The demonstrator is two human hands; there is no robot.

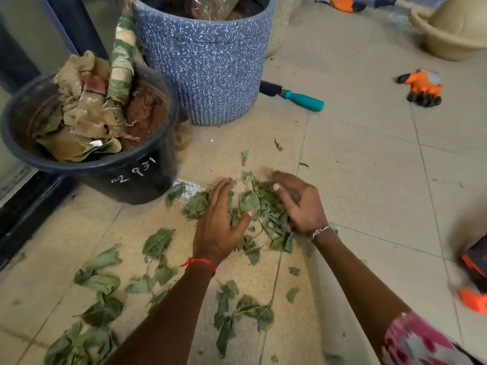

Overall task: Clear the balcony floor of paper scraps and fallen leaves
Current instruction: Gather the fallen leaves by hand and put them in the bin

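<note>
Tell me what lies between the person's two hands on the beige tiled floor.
A heap of green fallen leaves, touched by the left hand and the right hand on either side; the head view shows it.

Dull green across the fallen leaves (259, 206), over a beige tiled floor (369, 159) lined with darker grout. White with black print on the paper scrap (188, 187). Black for the bucket (137, 177), with white handwritten marks on its side; tan sacking (84, 111) and reddish-brown soil (143, 111) inside. Blue speckled with white on the ribbed pot (210, 67). Teal handle and black blade on the tool (295, 94). Orange glove (423, 86) with black fingertips. Red thread (200, 262) at the left hand (218, 227); silver chain (320, 231) at the right hand (300, 206). Pink, white and maroon print on the sleeve (416, 341).
</note>
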